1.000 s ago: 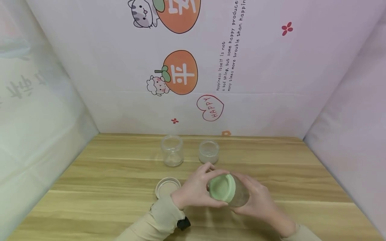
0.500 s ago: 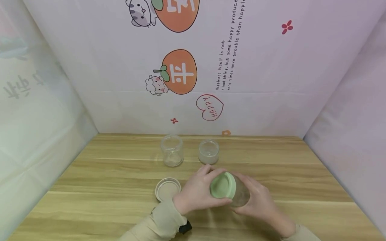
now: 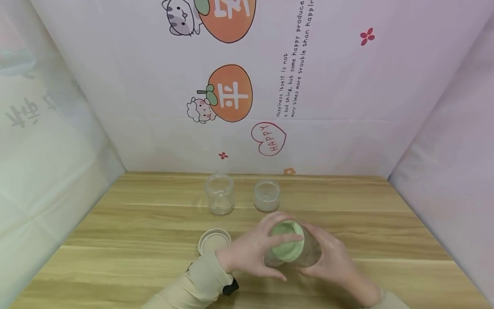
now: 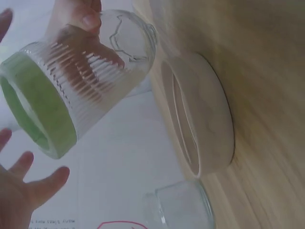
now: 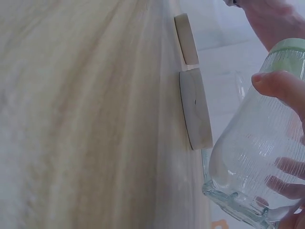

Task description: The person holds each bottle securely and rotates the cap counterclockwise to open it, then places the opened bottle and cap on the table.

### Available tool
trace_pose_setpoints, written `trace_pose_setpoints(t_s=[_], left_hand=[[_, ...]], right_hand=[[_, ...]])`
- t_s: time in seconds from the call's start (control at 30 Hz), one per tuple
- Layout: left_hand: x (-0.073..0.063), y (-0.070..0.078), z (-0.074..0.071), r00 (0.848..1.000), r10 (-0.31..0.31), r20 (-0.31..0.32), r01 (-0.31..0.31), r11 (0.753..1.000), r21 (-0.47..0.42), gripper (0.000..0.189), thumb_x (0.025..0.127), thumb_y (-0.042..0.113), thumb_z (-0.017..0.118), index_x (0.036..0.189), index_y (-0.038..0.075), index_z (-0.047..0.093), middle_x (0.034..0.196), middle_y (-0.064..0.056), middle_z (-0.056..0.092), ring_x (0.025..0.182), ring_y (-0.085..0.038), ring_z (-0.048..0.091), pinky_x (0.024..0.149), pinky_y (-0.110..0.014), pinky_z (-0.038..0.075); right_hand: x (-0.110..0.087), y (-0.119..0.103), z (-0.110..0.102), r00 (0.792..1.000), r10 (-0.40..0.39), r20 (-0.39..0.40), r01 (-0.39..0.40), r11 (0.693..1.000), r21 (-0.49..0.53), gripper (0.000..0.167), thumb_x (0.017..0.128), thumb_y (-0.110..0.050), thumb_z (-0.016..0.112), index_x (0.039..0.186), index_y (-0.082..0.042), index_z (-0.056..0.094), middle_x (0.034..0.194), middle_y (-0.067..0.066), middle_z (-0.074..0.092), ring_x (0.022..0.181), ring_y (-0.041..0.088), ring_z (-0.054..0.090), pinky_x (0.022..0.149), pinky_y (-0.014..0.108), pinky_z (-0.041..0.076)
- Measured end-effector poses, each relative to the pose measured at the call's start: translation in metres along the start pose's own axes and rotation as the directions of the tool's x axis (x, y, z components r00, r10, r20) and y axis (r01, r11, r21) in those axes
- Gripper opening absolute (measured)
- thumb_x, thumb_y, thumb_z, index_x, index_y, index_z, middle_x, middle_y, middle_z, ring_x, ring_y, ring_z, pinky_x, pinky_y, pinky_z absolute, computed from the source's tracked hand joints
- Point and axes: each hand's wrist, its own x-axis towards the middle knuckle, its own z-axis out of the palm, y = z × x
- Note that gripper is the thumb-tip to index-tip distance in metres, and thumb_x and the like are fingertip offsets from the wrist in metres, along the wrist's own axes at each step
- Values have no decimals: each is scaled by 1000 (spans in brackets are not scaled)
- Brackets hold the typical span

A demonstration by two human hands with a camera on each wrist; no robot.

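Observation:
A ribbed clear glass jar (image 4: 95, 86) with a pale green lid (image 3: 287, 244) is held tilted above the table, its lid toward the left. My right hand (image 3: 333, 257) grips the jar's body, thumb on one side and fingers around the other. My left hand (image 3: 251, 251) is at the lid with fingers spread. One finger overlaps the lid's top in the head view, while the thumb stands away from it. In the left wrist view, the left fingertips (image 4: 57, 179) show apart from the green rim. Beneath the jar, a round beige lid (image 4: 205, 114) lies on the table.
Another round beige lid (image 3: 214, 242) lies left of the left hand. Near the back stand a taller clear glass jar (image 3: 220, 195) and a shorter one (image 3: 267, 196). White printed cloth walls (image 3: 328, 141) enclose the wooden table (image 3: 115, 240).
My left hand has gone from holding the green lid's edge to spread fingers, its thumb off the rim. The lid faces up a little more. My right hand keeps its grip on the jar.

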Motion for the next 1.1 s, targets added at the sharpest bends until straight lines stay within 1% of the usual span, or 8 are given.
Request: trace_pose_setpoints(t_s=[0.1,0.2,0.37,0.53,0.67,0.87,0.97,1.1], left_hand=[[-2,-2,-3,996,59,60,-61,998,32,80,66,38,84,135,22,47,150,-13,24,140,-29,19,111,-32,32],[-2,-4,-5,991,104,84,-108,993,42,69,70,24,83,132,21,53,149,-12,29,140,-29,22,112,-29,30],[-1,-6,-6,984,162,76,-167,984,56,59,75,13,78,129,18,57,146,-11,38,138,-29,31,115,-29,26],[-1,-7,-7,985,164,56,-168,983,76,56,74,16,78,126,20,60,143,-10,41,133,-27,37,113,-26,29],[-1,-8,-7,991,128,35,-131,988,82,59,68,22,81,124,22,61,139,-8,45,127,-23,41,110,-24,31],[-1,-6,-8,1000,21,5,-21,999,50,69,66,34,84,128,21,56,133,-8,47,123,-21,45,104,-26,39],[-1,-4,-7,999,-36,-31,37,999,38,74,64,38,86,129,20,55,130,-6,48,120,-19,48,102,-25,41],[1,-1,-4,990,-131,-50,132,991,17,77,62,44,86,129,20,56,124,-2,52,111,-13,52,96,-20,43]], right_hand=[[-1,-2,-1,1000,11,13,-11,1000,6,106,36,-26,95,130,-6,50,116,9,63,96,27,64,70,42,57],[-2,-3,-1,1000,20,12,-20,1000,-1,106,35,-27,94,131,-8,51,116,9,64,96,25,64,71,40,58],[-4,-6,-2,1000,7,0,-7,1000,-10,107,34,-27,94,131,-11,52,114,4,64,95,20,64,70,37,57],[-3,-8,-3,1000,-6,2,6,1000,-8,106,35,-29,93,131,-14,52,115,1,64,94,19,63,71,37,57],[-2,-10,-2,1000,-6,18,6,1000,10,107,36,-29,94,133,-17,50,119,0,62,98,18,62,73,37,57],[-2,-11,-1,1000,-10,1,10,1000,17,106,36,-29,94,133,-17,51,117,-2,63,96,17,63,73,37,56],[-1,-11,-1,1000,-11,-8,11,1000,9,105,36,-29,94,132,-16,52,115,-2,64,95,16,63,72,37,56],[-2,-11,-1,1000,-15,-11,15,1000,0,104,37,-29,94,131,-15,52,115,-1,64,95,18,63,71,37,56]])
